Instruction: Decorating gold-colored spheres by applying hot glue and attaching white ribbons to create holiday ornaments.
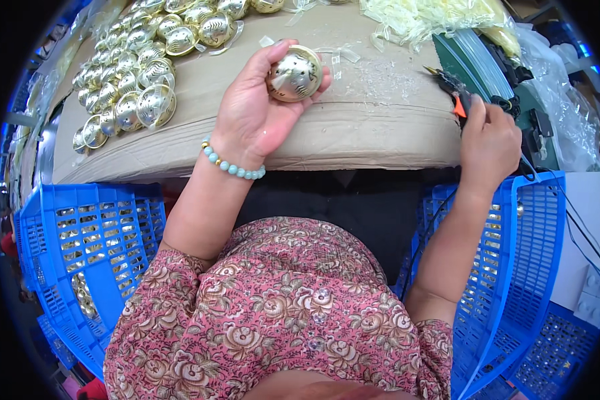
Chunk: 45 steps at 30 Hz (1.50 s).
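A shiny gold ball (293,75) with dark printed markings rests in my left hand (248,110), palm up, its fingers curled round the sides. That hand is held above the cardboard-covered table (353,143). Off to the right, the fingers of my right hand (492,145) are wrapped round what looks like a black hot glue gun (450,85) with an orange trigger. Its tip points up and left, away from the ball, and the grip is mostly hidden by my fingers. Clear scraps and glue strands (340,57) lie just beyond the ball.
Many similar gold balls (137,107) cover the table's left side. Pale yellow translucent strips (433,20) are heaped at the back right, near long clear sticks (477,60). Blue plastic crates (90,260) flank me, the right crate (523,267) beside hanging cables (583,233).
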Available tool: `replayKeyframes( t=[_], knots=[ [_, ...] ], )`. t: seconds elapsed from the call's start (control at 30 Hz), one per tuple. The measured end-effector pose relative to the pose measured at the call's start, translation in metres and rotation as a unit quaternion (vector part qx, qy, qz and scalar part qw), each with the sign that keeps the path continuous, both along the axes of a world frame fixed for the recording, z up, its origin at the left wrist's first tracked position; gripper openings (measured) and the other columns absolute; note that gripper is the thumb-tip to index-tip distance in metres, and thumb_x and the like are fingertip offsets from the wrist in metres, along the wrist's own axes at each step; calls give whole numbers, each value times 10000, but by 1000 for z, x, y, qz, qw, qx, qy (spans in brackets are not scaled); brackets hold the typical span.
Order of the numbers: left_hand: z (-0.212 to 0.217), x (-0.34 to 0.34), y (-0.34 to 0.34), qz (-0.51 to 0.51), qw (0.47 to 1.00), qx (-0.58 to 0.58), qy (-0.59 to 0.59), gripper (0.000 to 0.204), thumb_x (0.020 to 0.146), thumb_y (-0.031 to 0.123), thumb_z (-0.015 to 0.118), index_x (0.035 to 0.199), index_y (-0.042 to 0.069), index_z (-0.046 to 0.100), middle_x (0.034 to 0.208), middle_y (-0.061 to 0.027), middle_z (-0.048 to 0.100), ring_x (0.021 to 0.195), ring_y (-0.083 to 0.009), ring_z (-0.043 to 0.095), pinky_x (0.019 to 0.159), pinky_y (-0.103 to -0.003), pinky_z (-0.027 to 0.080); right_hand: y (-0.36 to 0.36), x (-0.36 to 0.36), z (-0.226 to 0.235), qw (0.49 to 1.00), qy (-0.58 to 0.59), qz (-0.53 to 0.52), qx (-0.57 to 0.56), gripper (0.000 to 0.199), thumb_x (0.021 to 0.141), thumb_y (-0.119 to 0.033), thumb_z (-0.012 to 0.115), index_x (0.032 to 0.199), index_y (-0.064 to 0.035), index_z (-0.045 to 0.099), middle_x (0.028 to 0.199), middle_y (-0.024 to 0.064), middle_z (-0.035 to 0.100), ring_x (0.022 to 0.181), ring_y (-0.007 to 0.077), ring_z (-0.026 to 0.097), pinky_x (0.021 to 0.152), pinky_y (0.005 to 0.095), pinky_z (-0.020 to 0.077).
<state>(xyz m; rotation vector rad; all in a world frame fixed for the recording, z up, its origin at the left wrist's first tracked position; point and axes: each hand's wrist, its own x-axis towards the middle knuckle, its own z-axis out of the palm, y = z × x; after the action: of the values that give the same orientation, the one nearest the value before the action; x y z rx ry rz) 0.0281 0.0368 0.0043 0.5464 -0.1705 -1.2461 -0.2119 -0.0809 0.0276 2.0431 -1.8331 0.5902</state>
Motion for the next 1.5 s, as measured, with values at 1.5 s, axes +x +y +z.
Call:
replayKeyframes(
  t=[1.5],
  knots=[
    [6,-14,10,-304,931,-139,-149,253,873,165,557,1078,18,542,953,-85,577,869,-173,595,748,-374,540,63,42,-36,606,-581,513,178,428,764,-216,722,1121,-33,575,1105,80,544,978,152,496,880,287,394]
  ],
)
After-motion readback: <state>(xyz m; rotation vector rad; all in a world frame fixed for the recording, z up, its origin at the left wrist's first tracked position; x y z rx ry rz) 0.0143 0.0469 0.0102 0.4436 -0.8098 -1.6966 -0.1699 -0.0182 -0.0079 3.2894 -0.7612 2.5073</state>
